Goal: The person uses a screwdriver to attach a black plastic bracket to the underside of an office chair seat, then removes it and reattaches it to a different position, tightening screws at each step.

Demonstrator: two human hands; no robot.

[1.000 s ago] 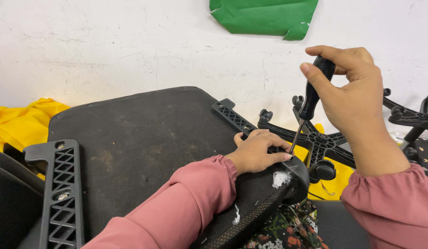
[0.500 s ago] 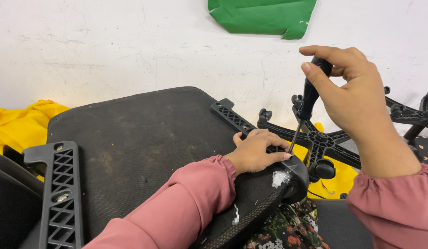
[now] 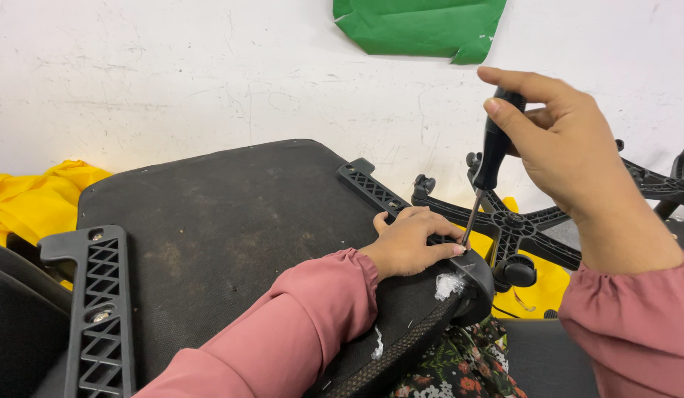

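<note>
The right hand [image 3: 570, 158] grips a screwdriver [image 3: 489, 166], tip at the seat's [image 3: 224, 228] right edge; the left hand [image 3: 412, 243] lies unclenched, pressing the seat beside the tip.

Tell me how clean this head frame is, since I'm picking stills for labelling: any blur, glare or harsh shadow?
Head view: even, soft light, no glare on the white wall; the right hand and screwdriver look sharp; the left hand casts only a faint shadow on the black seat underside; the near sleeves are slightly soft.
</note>
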